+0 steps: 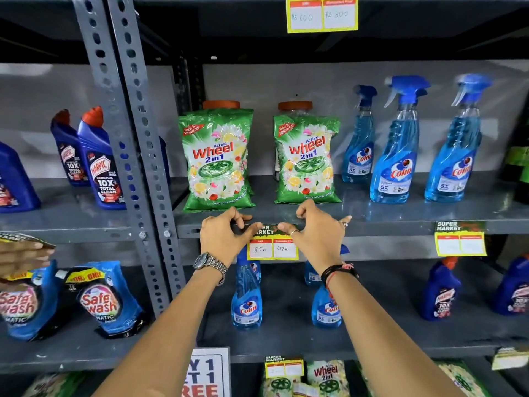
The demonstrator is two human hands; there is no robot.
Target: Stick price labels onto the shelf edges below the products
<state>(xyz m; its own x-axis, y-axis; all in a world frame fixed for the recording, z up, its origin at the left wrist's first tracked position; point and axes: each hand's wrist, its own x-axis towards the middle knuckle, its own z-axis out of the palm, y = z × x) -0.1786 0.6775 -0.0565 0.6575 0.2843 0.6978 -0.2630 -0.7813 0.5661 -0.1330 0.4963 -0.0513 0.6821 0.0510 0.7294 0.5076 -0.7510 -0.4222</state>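
A yellow price label (272, 247) marked "85" and "43" hangs on the grey shelf edge (386, 228), below two green Wheel detergent bags (217, 159). My left hand (224, 234) presses the label's top left corner with its thumb, fingers curled over the shelf lip. My right hand (317, 229) presses the top right corner the same way. Both thumbs nearly meet over the label's dark "Super Market" header. The label's upper part is partly hidden by my fingers.
Blue Colin spray bottles (398, 150) stand to the right, above another yellow label (460, 239). Harpic bottles (100, 164) sit left of the slotted upright (137, 156). Another person's hand (23, 250) holds labels at far left. More labels hang above and below.
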